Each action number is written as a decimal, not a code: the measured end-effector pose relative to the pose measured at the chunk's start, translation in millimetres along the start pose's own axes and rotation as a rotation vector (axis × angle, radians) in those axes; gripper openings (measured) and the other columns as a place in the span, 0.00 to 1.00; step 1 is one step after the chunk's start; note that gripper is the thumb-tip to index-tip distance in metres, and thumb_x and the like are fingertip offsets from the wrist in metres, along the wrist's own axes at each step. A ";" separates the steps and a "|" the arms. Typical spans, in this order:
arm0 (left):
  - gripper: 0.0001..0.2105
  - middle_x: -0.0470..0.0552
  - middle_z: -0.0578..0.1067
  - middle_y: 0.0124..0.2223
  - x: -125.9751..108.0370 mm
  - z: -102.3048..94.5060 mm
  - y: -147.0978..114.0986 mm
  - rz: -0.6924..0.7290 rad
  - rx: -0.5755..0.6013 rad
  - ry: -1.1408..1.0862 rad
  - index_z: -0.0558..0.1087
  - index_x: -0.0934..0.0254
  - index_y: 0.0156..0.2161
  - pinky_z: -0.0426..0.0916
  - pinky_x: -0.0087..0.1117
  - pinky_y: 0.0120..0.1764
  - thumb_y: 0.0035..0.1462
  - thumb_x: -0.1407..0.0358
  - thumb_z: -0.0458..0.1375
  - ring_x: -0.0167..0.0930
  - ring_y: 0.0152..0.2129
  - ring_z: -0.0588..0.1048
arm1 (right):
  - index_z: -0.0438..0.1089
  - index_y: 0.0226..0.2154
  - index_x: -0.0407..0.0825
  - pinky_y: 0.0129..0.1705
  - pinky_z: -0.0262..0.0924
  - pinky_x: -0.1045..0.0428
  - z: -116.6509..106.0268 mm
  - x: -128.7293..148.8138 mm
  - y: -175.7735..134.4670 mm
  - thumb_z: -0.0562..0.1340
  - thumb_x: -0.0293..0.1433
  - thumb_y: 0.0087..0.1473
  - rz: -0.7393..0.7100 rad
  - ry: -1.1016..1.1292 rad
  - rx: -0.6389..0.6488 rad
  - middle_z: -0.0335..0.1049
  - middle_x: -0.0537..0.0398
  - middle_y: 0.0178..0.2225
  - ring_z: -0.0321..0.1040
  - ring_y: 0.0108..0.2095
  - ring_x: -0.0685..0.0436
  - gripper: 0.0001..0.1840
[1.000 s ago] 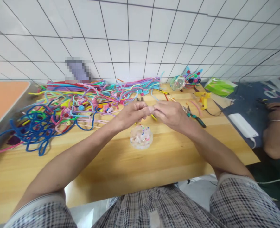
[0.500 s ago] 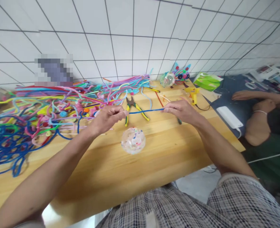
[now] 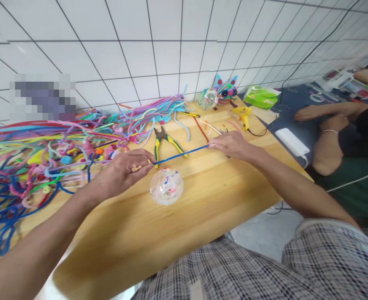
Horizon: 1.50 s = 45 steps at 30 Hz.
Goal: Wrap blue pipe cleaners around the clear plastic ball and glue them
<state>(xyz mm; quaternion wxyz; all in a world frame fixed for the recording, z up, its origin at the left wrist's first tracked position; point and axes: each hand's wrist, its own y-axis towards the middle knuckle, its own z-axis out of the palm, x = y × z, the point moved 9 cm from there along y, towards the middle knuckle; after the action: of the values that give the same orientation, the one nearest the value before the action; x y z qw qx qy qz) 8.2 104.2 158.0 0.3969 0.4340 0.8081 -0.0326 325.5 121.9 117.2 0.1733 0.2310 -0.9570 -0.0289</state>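
Note:
A blue pipe cleaner is stretched nearly straight between my two hands, tilted up toward the right. My left hand pinches its left end, and my right hand grips the other end. Just below the pipe cleaner, a clear round ball with coloured specks rests on the wooden table. Behind the pipe cleaner lie pliers with yellow and green handles, their legs spread. A red stick lies beyond my right hand.
Many coloured pipe cleaners are heaped along the left and back. At the back right are another clear ball, an eared craft head, a yellow glue gun and a green packet. A person's arms rest right, near a white power strip.
My left hand has moved left and lower, and a longer length of the blue pipe cleaner shows between my hands. The whole view has shifted slightly.

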 end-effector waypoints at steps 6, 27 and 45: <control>0.16 0.52 0.86 0.42 -16.6 7.6 18.9 -0.032 0.044 -0.096 0.77 0.60 0.30 0.77 0.31 0.41 0.72 0.60 0.61 0.33 0.37 0.83 | 0.85 0.35 0.56 0.39 0.60 0.48 4.4 -31.0 13.5 0.62 0.42 0.71 0.018 0.000 0.058 0.85 0.56 0.32 0.78 0.35 0.41 0.18; 0.17 0.50 0.83 0.37 -32.9 16.2 50.6 0.049 -0.177 -0.108 0.73 0.62 0.29 0.73 0.33 0.42 0.71 0.61 0.62 0.30 0.35 0.79 | 0.78 0.39 0.57 0.53 0.69 0.38 -22.6 131.1 16.0 0.62 0.38 0.75 -0.282 0.069 -0.488 0.81 0.53 0.36 0.76 0.44 0.36 0.11; 0.43 0.65 0.70 0.70 -3.6 67.8 -47.1 0.000 -0.066 0.017 0.65 0.53 0.72 0.72 0.60 0.69 0.58 0.42 0.76 0.51 0.69 0.72 | 0.79 0.33 0.52 0.37 0.64 0.49 26.1 111.3 -6.3 0.73 0.37 0.60 0.113 0.736 -0.220 0.77 0.57 0.33 0.68 0.32 0.46 0.07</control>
<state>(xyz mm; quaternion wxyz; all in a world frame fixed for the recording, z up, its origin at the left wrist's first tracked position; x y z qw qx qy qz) 16.7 45.6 100.4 0.4043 0.4209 0.8120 -0.0021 226.5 65.3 127.4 0.5301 0.1527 -0.8333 -0.0371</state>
